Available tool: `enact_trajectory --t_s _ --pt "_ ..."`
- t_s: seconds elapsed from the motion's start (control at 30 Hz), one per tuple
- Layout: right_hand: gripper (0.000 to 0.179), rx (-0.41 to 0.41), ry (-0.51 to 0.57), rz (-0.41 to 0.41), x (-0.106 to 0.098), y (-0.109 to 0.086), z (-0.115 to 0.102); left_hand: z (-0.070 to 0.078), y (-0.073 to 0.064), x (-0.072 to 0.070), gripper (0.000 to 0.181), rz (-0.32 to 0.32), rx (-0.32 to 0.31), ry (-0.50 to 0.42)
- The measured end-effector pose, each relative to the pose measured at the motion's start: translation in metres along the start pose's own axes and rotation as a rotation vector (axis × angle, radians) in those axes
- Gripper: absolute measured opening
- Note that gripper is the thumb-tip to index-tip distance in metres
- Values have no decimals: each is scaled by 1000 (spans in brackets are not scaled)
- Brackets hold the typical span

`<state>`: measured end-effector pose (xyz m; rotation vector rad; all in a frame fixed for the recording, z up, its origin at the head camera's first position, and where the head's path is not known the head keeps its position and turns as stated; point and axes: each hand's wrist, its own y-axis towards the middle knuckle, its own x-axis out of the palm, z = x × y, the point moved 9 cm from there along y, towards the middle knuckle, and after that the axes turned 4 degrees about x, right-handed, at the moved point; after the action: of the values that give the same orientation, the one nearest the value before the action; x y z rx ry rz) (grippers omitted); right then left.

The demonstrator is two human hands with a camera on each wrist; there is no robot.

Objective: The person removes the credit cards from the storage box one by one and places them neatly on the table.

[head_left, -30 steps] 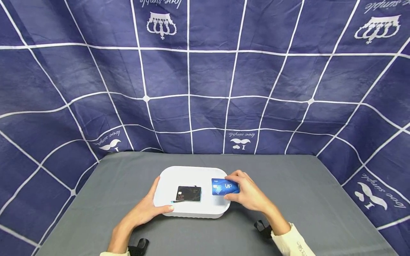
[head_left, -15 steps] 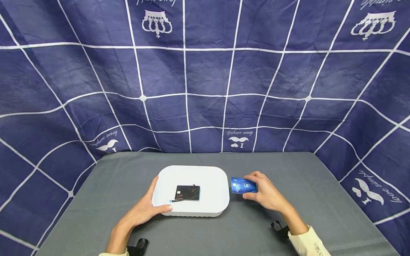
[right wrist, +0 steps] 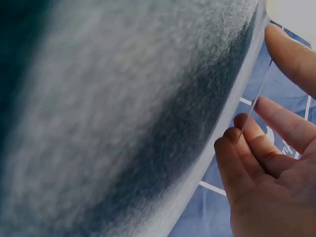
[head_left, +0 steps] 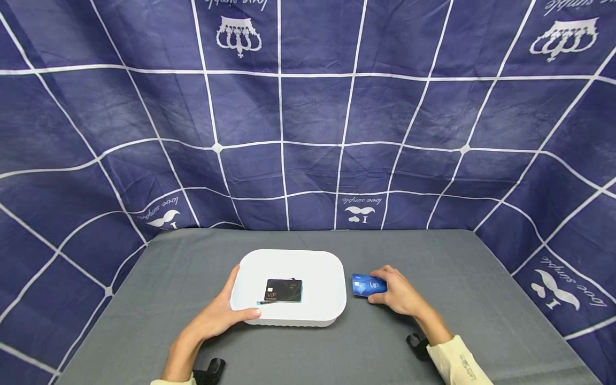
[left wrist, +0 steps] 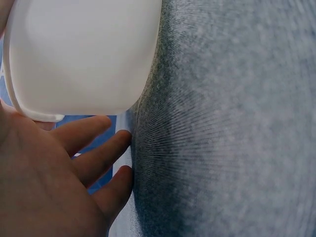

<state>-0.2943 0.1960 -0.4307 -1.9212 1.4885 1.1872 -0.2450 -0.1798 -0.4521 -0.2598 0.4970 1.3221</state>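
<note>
My left hand (head_left: 216,313) grips the left end of a white rounded plastic tray (head_left: 320,270), thumb over the near rim and index finger along the far left corner. The left wrist view shows the tray's outer wall (left wrist: 84,64) above loosely spread lower fingers. Inside the tray lies a black VIP card (head_left: 283,291) on top of another card, whose light edge peeks out. Right of the tray, my right hand (head_left: 397,291) pinches a blue VIP card (head_left: 363,285) by its long edges. The card bows a little, low over the table, and appears edge-on in the right wrist view.
A grey cloth covers the table (head_left: 298,353). Behind and at both sides hangs a blue curtain (head_left: 308,117) with white grid lines. Black straps with a camera mount (head_left: 209,371) sit at both wrists.
The right hand has carried the blue card from over the tray's right side out to the right, then lowered it toward the table. The left hand and tray have stayed put.
</note>
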Motion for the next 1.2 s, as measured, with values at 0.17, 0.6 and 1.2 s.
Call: enact_trajectory --t_s 0.17,0.6,1.2 --pt "53 -16 5 -22 5 3 1 0 1 0 120 -7 -10 -7" --pt "52 11 35 -57 14 4 9 0 1 0 121 -11 -7 -20" --pt "56 40 74 -72 15 5 14 1 -2 -2 121 -21 -59 3"
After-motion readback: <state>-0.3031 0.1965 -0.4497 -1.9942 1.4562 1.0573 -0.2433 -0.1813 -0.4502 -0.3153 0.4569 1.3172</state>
